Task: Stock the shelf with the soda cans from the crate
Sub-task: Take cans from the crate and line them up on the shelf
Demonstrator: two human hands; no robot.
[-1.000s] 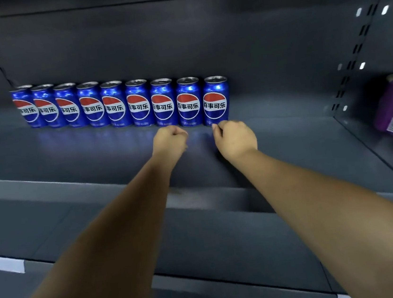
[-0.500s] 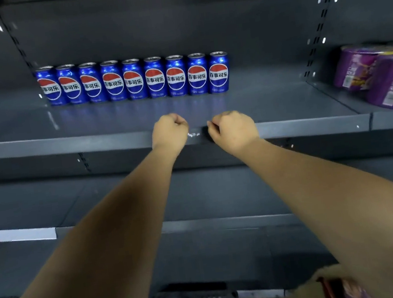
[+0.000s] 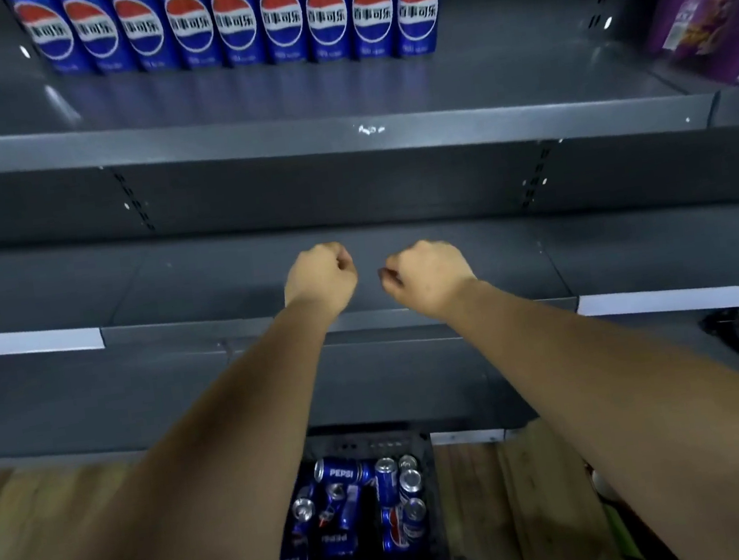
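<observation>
Soda cans [image 3: 233, 22] row on grey shelf [image 3: 293, 126] | crate [image 3: 363, 513] on wood floor [image 3: 26, 531] | left hand [image 3: 318, 276], right hand [image 3: 432, 272] clenched, empty

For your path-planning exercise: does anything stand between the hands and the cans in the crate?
Nothing visible does. Both the left hand and right hand hang empty above the crate, which is open-topped, its cans exposed directly below.

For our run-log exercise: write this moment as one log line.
phase: between cans | left hand: closed, empty | right hand: closed, empty | shelf row: nine cans | crate: cans remain
</observation>
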